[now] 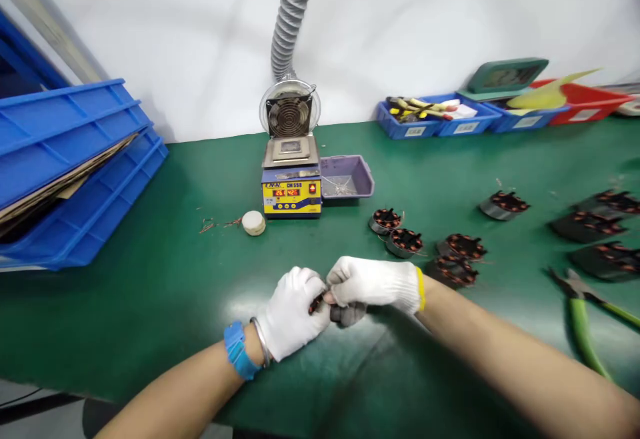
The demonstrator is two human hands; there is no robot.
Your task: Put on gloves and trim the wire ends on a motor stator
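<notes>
Evidently, a coil [316, 303] is held inside the left hand [293, 313] near the tabletop's [170, 312] front edge; the right hand's [367, 282] grip is unclear.

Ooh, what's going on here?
A person in white gloves is handling a small copper-wound part. The left hand holds it, and the right hand touches it. More wound parts stand to the right on the green table, near green-handled pliers. Behind the hands sits a yellow-and-blue box with lit red numbers.
</notes>
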